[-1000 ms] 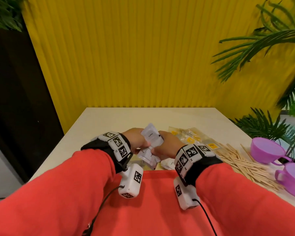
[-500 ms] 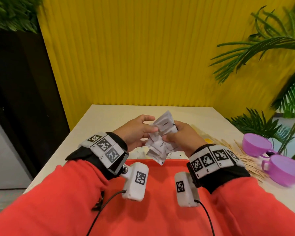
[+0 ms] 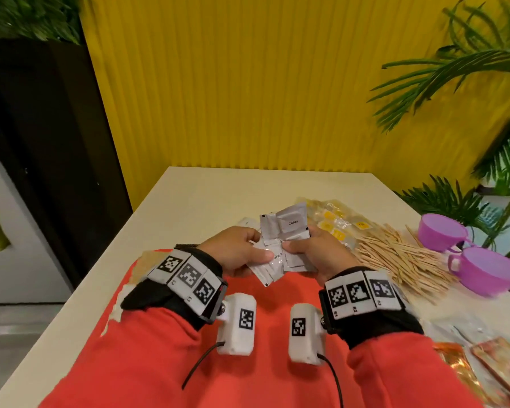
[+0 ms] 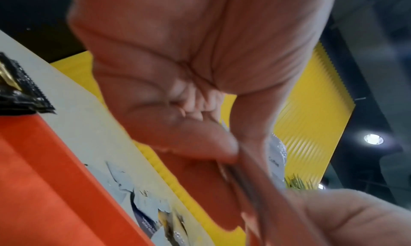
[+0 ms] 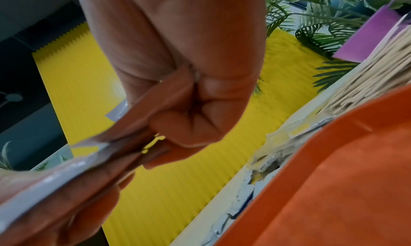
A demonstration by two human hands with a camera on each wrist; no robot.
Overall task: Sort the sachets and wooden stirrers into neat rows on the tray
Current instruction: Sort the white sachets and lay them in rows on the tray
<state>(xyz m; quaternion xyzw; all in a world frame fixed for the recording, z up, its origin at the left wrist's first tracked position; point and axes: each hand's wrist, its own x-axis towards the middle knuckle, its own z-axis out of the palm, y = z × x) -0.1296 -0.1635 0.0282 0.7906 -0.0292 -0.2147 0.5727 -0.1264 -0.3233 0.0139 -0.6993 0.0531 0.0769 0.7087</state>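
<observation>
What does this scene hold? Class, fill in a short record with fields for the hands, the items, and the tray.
left hand: pinches one side of the white sachets
right hand: grips the other side of the same bunch
top sachet: printed "Coffee"
tray: orange, under the hands; no rows visible on it
wooden stirrers: loose heap on the table, right of the tray
yellow sachets: on the table beyond the hands
purple cups: two, far right

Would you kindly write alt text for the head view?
Both hands, left hand and right hand, hold a bunch of white coffee sachets above an orange tray. Wooden stirrers and two purple cups lie to the right on the table.
</observation>
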